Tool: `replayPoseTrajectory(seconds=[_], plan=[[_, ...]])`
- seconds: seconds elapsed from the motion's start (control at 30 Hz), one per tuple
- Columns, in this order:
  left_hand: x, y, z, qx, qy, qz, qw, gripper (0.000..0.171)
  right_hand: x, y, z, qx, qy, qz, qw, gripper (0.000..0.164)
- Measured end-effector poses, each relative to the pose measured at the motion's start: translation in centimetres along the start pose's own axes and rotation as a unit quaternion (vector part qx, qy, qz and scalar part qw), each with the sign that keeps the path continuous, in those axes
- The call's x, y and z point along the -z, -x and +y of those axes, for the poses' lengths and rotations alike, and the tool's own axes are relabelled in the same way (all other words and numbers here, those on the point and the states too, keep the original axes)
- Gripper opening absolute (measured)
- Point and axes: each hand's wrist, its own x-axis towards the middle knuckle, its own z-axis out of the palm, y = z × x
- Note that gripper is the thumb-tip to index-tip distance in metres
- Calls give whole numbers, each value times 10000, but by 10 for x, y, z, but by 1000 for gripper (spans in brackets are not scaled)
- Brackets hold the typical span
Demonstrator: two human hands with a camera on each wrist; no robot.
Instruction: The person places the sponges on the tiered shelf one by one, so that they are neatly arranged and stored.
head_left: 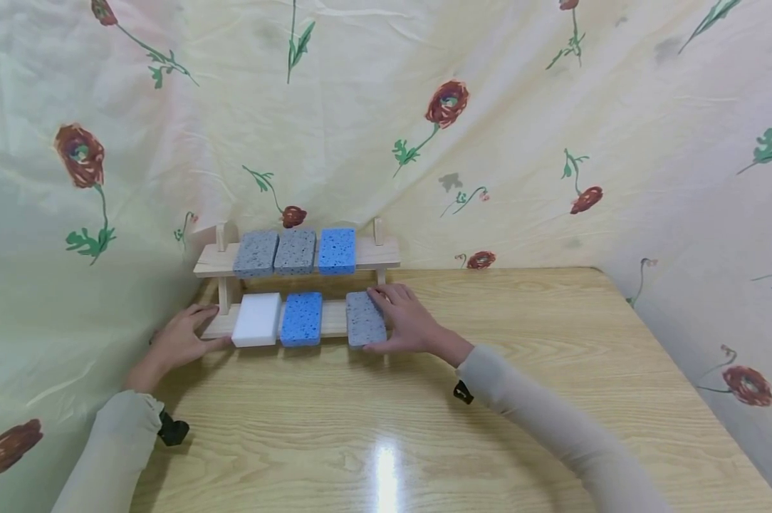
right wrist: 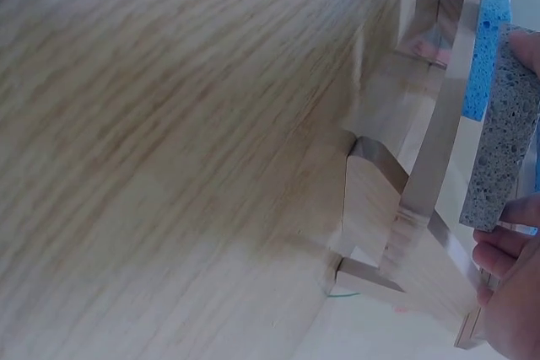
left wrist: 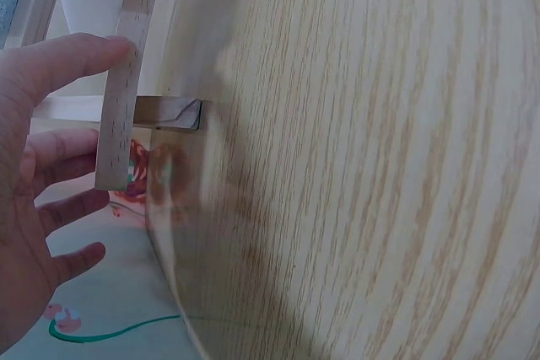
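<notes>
A two-tier wooden rack (head_left: 378, 254) stands against the cloth backdrop. My left hand (head_left: 182, 340) holds the left end of its lower board, thumb (left wrist: 97, 58) on the front edge and fingers behind. In the head view my right hand (head_left: 413, 322) grips a speckled grey sponge (head_left: 364, 324) at the right part of the lower tier; the right wrist view shows that sponge (right wrist: 506, 137) tilted over the board. Also on the lower tier lie a white sponge (head_left: 258, 319), nearest my left hand, and a blue sponge (head_left: 303, 319).
The upper tier carries two grey sponges, one on the left (head_left: 256, 254) and one in the middle (head_left: 295, 251), plus a blue sponge (head_left: 337, 251). A wood-grain table (head_left: 309, 420) extends in front and to the right. Flowered cloth (head_left: 520, 142) hangs behind and at both sides.
</notes>
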Motion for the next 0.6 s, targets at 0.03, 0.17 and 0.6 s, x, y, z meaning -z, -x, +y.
replayPoseTrajectory(seconds=[0.03, 0.17, 0.6], plan=[[0, 0, 0, 1, -3, -9, 10000, 93, 0, 0, 0, -22, -8, -14, 10000, 115], [1, 1, 1, 18, 10, -33, 10000, 94, -3, -3, -1, -111, 50, -62, 9999, 115], [1, 1, 2, -4, 4, -14, 10000, 93, -9, -10, -6, -216, 25, -91, 9997, 115]])
